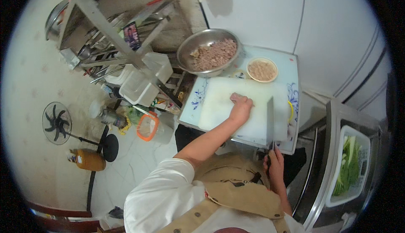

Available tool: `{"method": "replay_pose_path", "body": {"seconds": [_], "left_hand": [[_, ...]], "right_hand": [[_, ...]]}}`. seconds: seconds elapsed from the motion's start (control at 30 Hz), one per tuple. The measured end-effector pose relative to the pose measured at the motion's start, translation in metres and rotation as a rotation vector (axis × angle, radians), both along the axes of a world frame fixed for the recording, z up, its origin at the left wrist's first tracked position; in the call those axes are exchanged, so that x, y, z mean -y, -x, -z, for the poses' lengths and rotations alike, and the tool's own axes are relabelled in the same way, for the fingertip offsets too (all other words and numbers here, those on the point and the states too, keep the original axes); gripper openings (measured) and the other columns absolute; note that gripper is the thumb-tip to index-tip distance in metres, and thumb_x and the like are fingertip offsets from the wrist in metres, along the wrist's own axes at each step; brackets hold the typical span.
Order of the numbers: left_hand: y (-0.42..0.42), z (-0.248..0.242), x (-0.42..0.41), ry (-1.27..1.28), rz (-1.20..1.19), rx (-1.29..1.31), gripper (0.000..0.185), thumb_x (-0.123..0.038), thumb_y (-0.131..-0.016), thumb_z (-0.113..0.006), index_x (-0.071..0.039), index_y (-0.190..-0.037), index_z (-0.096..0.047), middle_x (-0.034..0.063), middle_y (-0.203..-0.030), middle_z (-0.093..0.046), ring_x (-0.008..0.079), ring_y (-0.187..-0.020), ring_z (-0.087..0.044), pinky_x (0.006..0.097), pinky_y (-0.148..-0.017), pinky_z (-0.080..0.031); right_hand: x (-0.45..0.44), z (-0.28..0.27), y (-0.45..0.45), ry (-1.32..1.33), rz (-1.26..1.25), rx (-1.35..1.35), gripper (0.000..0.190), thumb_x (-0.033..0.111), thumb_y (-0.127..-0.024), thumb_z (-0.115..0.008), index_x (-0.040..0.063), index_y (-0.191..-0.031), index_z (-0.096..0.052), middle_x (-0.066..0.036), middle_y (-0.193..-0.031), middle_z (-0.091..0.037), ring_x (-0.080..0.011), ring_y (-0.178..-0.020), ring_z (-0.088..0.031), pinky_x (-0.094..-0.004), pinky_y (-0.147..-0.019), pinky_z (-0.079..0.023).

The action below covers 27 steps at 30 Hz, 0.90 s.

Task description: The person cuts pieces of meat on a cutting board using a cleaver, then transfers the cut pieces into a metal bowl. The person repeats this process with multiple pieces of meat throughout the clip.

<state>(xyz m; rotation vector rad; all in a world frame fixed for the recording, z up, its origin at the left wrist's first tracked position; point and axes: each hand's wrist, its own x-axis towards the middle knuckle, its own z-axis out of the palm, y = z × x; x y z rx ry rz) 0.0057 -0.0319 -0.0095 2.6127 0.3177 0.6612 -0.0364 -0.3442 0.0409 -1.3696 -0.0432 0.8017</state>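
Observation:
A white cutting board lies before me on a table with a blue floral top. My left hand rests near its middle, fingers closed over a small piece of pinkish meat. My right hand, low by the table's near edge, grips the handle of a cleaver. The broad blade points away from me over the board's right part, apart from the meat. Beyond the board stand a steel bowl of chopped meat and a smaller round bowl of paler minced meat.
Left of the table, a metal rack holds utensils and white plastic bins. On the floor are an orange-rimmed container, a standing fan and a gas cylinder. At right, a white basket holds green vegetables.

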Motion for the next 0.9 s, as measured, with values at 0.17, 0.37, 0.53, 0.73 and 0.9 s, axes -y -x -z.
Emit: {"method": "replay_pose_path", "body": {"seconds": [0.17, 0.37, 0.53, 0.73, 0.9], "left_hand": [[0.025, 0.002, 0.049, 0.323, 0.212, -0.085, 0.025, 0.002, -0.083, -0.072, 0.0, -0.107, -0.065, 0.0217, -0.109, -0.064, 0.043, -0.102, -0.063, 0.05, -0.093, -0.053], [0.056, 0.018, 0.025, 0.194, 0.171, 0.036, 0.03, -0.001, -0.084, -0.077, -0.001, -0.113, -0.069, 0.0209, -0.118, -0.068, 0.0412, -0.11, -0.066, 0.0459, -0.096, -0.056], [0.037, 0.009, 0.022, 0.06, 0.358, 0.077, 0.03, 0.001, -0.084, -0.076, -0.003, -0.113, -0.073, 0.0174, -0.12, -0.07, 0.0395, -0.113, -0.066, 0.0458, -0.097, -0.055], [0.022, 0.023, 0.026, 0.034, 0.343, 0.048, 0.027, 0.002, -0.081, -0.077, -0.006, -0.106, -0.078, 0.0157, -0.116, -0.072, 0.037, -0.11, -0.067, 0.0445, -0.097, -0.056], [0.024, 0.027, 0.03, 0.045, 0.313, 0.045, 0.038, 0.006, -0.076, -0.076, -0.009, -0.111, -0.08, 0.0131, -0.115, -0.074, 0.0365, -0.105, -0.068, 0.0439, -0.094, -0.057]], "right_hand": [[-0.015, -0.005, -0.017, 0.098, -0.178, 0.067, 0.048, 0.028, -0.11, -0.058, 0.007, -0.153, -0.054, 0.002, -0.082, -0.057, -0.0085, -0.065, -0.051, -0.0272, -0.057, -0.042], [0.002, -0.002, -0.03, 0.048, -0.231, 0.037, 0.053, 0.029, -0.109, -0.061, 0.008, -0.157, -0.052, 0.004, -0.073, -0.052, -0.0073, -0.057, -0.046, -0.027, -0.05, -0.038], [-0.004, -0.003, -0.03, 0.092, -0.249, 0.05, 0.05, 0.026, -0.11, -0.058, 0.012, -0.158, -0.052, 0.003, -0.078, -0.052, -0.0061, -0.058, -0.047, -0.0244, -0.05, -0.038], [0.001, 0.027, -0.022, 0.194, -0.283, 0.509, 0.052, 0.03, -0.106, -0.061, 0.006, -0.153, -0.054, -0.013, -0.1, -0.07, -0.0213, -0.083, -0.066, -0.0363, -0.076, -0.054], [0.002, -0.004, -0.006, 0.27, -0.316, 0.51, 0.054, 0.03, -0.106, -0.061, 0.004, -0.152, -0.053, -0.008, -0.083, -0.062, -0.016, -0.073, -0.058, -0.0342, -0.069, -0.05]]}}
